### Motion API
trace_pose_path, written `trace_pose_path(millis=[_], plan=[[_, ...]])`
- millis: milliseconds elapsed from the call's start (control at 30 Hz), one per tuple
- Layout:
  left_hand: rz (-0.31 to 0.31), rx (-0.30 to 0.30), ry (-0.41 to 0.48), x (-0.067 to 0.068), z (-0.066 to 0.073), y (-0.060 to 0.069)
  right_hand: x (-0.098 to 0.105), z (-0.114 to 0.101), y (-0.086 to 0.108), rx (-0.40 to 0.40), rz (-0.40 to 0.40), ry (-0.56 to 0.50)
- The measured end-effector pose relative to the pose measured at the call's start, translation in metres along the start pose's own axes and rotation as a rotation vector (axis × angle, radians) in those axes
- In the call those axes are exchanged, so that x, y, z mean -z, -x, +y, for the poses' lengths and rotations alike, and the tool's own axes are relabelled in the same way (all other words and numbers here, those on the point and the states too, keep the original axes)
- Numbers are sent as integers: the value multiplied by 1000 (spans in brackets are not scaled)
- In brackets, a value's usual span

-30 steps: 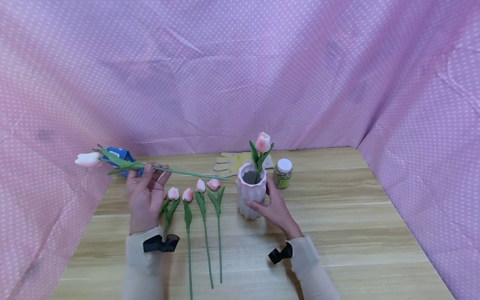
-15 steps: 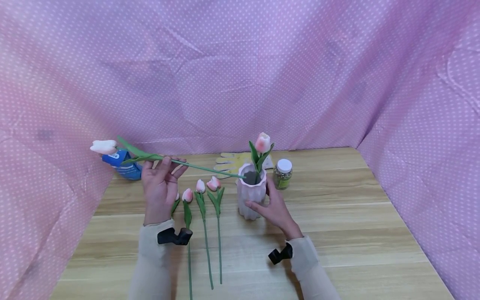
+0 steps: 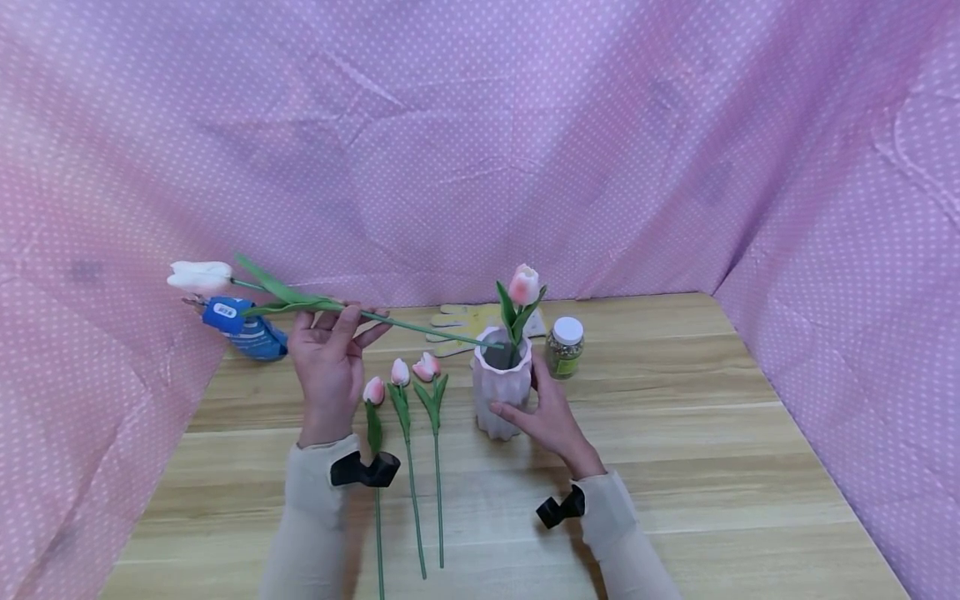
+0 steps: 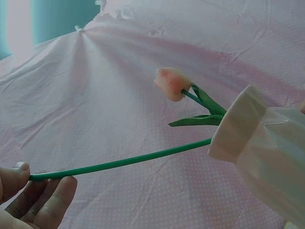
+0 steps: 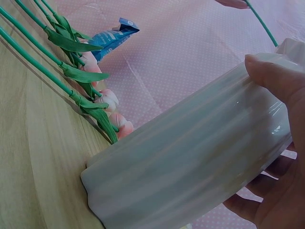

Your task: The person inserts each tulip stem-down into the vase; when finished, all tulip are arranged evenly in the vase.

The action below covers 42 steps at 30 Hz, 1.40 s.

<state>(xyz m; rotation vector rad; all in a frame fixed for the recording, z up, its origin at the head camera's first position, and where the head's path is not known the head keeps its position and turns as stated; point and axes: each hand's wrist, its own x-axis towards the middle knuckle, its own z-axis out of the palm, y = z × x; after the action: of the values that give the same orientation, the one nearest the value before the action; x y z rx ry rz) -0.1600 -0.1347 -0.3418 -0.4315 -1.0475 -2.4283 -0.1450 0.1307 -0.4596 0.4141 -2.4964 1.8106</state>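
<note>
Pink dotted backdrop [image 3: 480,150], left grip [image 3: 330,358] pinched on white tulip [image 3: 300,297], right grip [image 3: 553,418] around pale vase [image 3: 497,396].

Left hand [image 3: 330,367] and white tulip [image 3: 201,276] nearer the vase [image 3: 491,393] than before, stem tip [image 3: 497,345] now inside the rim [image 3: 498,370].

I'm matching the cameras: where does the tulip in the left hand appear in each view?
Head: the white tulip, mostly left of centre, its stem reaching the fluted vase.
Left wrist: only its stem, from lower left to the fluted vase.
Right wrist: only its stem, top right.
Shared landmark: the fluted vase.
</note>
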Motion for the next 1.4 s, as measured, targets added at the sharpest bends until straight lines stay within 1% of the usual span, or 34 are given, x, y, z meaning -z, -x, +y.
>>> trace_pose_path(millis=[67, 200, 300, 367, 467, 533, 633, 800, 933, 1100, 1267, 1400], plan=[[-17, -27, -14, -4, 0, 1, 0, 0, 0, -3, -1, 7], [-50, -71, -82, -11, -1, 2, 0, -1, 0, 8, 3, 14], [-62, -75, -130, -14, -5, 1, 0, -1, 0, 22, 6, 9], [-65, -66, -147, -15, -8, 0, 0, -1, 0, 28, 6, 9], [-62, -32, -165, -16, -13, -2, 0, 0, 0, 31, 3, 4], [-62, -8, -157, -17, -15, -3, 0, 0, 0, 33, -1, 8], [-79, 19, -163, -18, -20, -5, 0, 0, 0, 36, -2, -5], [-125, 56, -173, -21, -29, -9, 1, 0, 0, 45, -5, -18], [-133, 100, -184, -24, -35, -11, 1, 0, 0, 44, -7, -12], [-137, 113, -219, -29, -40, -16, 0, -1, 0, 32, -6, -17], [-182, 119, -255, -33, -45, -19, 0, -1, 0, 22, -4, -16], [-212, 122, -246, -37, -49, -19, 0, -2, 0, 20, -7, -13]])
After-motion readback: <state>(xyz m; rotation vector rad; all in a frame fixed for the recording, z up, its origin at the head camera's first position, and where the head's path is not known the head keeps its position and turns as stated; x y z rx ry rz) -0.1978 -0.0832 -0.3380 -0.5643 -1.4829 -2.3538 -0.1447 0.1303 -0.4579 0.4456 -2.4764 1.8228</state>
